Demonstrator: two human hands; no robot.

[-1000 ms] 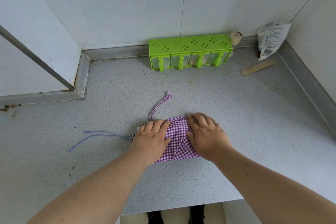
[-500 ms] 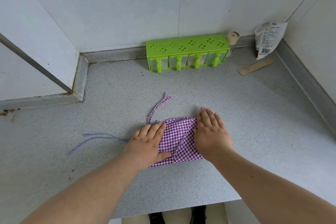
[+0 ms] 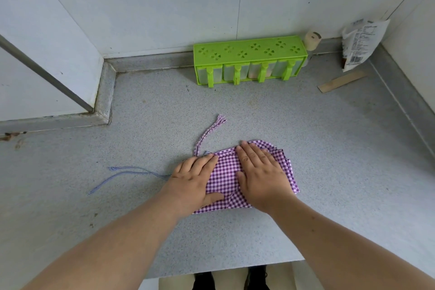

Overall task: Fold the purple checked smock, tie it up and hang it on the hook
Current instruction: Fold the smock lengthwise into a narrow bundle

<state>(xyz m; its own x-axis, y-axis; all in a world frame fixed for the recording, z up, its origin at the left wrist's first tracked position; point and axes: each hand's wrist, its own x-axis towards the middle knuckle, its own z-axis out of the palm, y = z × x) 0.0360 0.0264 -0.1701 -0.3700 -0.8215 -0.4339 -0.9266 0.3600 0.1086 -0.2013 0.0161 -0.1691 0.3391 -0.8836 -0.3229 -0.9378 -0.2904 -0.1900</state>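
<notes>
Two hands, left (image 3: 193,181) and right (image 3: 261,176), press flat, fingers straight, on one folded smock (image 3: 227,178) at frame centre; two ties (image 3: 209,133) trail left.

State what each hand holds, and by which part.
Nothing is gripped: left hand and right hand press flat on top of the folded smock.

Green spice rack (image 3: 250,54) against wall; white packet (image 3: 360,42), wooden strip (image 3: 342,81) right.

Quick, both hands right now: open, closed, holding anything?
Left hand: open, fingers flat, pressing on the folded purple checked fabric smock.
Right hand: open, palm flat on the same smock, holding nothing.
</notes>
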